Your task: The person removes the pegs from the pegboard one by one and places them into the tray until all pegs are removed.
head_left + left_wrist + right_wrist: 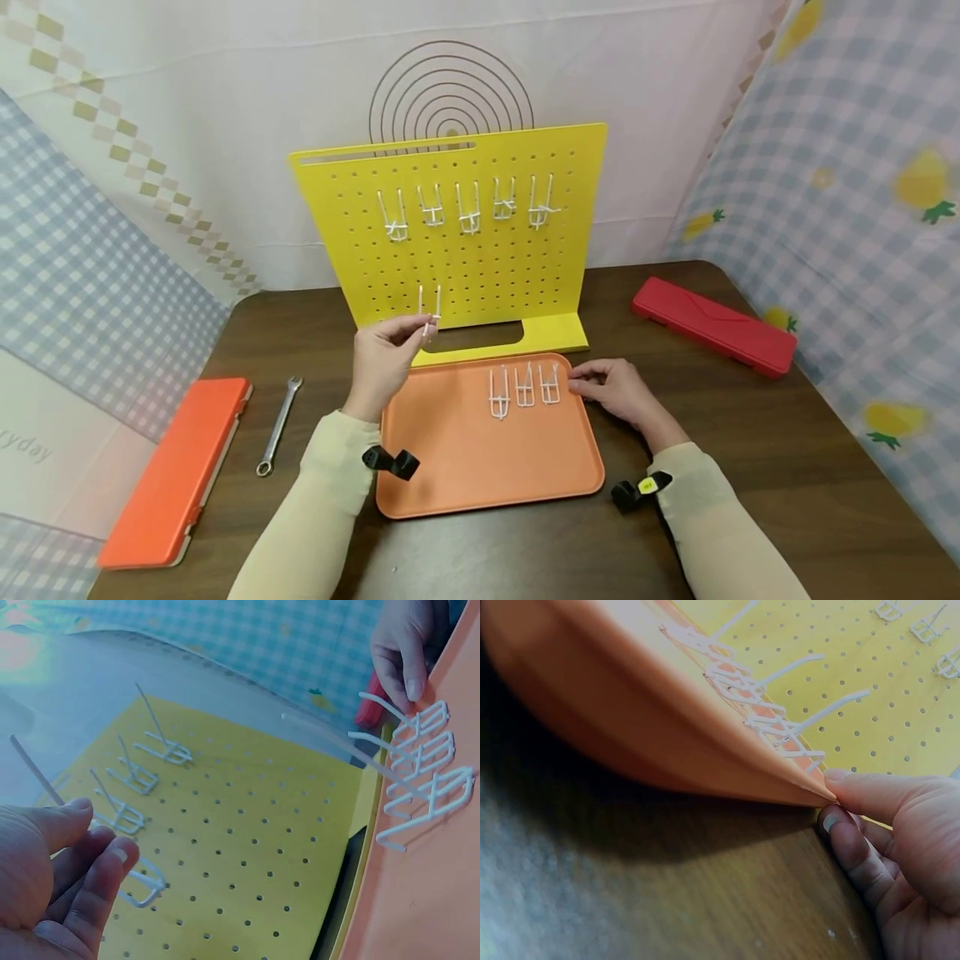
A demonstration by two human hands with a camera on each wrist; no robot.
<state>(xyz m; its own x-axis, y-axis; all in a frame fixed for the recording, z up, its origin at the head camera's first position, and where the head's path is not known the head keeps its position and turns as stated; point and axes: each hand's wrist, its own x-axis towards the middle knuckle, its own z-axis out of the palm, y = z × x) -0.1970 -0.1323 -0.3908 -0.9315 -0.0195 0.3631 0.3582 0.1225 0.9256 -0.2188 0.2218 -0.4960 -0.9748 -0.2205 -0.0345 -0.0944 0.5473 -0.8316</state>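
My left hand [384, 357] pinches a white wire pegboard hook [438, 300] between thumb and fingers, in front of the lower part of the yellow pegboard [495, 271]. In the left wrist view part of that hook [34, 769] shows past the thumb, and the fingers hide its middle. Several white hooks [469, 218] hang in a row across the upper board. My right hand [617, 390] pinches the rim of the orange tray [450, 467] near its far right corner; the right wrist view shows thumb and fingertips on either side. Three more hooks [525, 390] lie on the tray near this hand.
A red case [712, 327] lies at the right back of the wooden table [697, 417]. On the left are an orange-red case [180, 467] and a metal wrench [281, 425]. Patterned cloths [840, 217] hang around the back and sides.
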